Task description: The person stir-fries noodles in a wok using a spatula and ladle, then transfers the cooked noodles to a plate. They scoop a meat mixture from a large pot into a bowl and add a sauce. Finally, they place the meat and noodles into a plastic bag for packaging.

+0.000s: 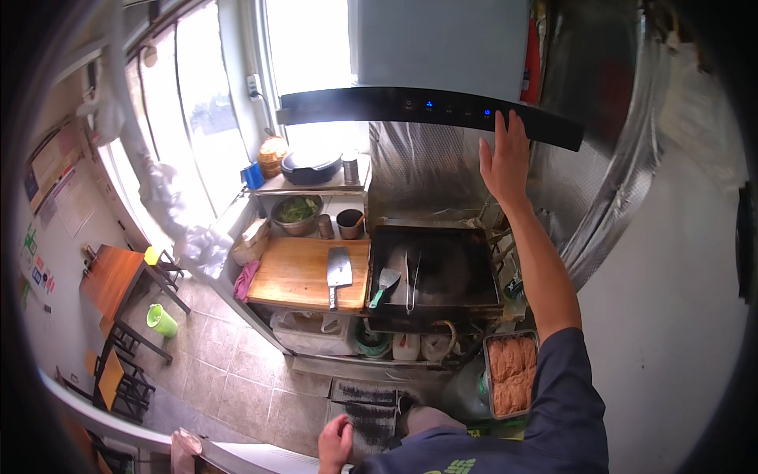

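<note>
My right hand (506, 160) is raised to the black control panel of a range hood (355, 105), fingertips at its face beside a lit blue power symbol. Whether they touch it cannot be told. Low in the view, my left hand (336, 441) hangs with curled fingers, nothing visible in it. Below the hood lies a black flat griddle (456, 269), bearing a scraper with a green handle (385, 284) and metal tongs (411, 287). A cleaver (339, 269) rests on the wooden cutting board (290, 269) left of the griddle.
Behind the board stand a metal bowl of leafy greens (297, 210) and a dark pot (350, 224). A tray of reddish-brown food (512, 376) sits by my right side. Containers fill the shelf underneath. Tables, stools and a green bin (161, 321) are at left.
</note>
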Demonstrator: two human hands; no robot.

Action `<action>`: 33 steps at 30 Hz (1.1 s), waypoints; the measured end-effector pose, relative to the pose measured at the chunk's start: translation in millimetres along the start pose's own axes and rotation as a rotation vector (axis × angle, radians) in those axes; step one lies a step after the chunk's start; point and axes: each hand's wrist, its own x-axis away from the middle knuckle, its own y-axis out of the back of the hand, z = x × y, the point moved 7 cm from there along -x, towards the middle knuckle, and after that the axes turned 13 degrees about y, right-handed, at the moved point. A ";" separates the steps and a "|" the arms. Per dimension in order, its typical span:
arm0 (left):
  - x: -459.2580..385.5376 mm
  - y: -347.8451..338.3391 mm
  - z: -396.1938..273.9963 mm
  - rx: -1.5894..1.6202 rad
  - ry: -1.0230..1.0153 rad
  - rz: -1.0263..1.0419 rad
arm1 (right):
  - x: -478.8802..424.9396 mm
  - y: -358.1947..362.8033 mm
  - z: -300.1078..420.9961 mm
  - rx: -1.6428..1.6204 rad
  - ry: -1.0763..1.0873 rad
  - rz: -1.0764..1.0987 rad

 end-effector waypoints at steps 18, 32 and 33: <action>-351.7 51.2 -212.9 -0.214 -0.329 -0.120 | 378.2 -205.9 194.5 -0.470 -0.629 1.102; -882.5 282.4 -549.8 -0.461 -0.666 -0.795 | 423.7 -161.9 247.5 -0.834 -1.830 0.673; -908.6 296.6 -567.2 -0.480 -0.619 -0.810 | 391.9 -149.9 259.2 -0.805 -1.909 0.626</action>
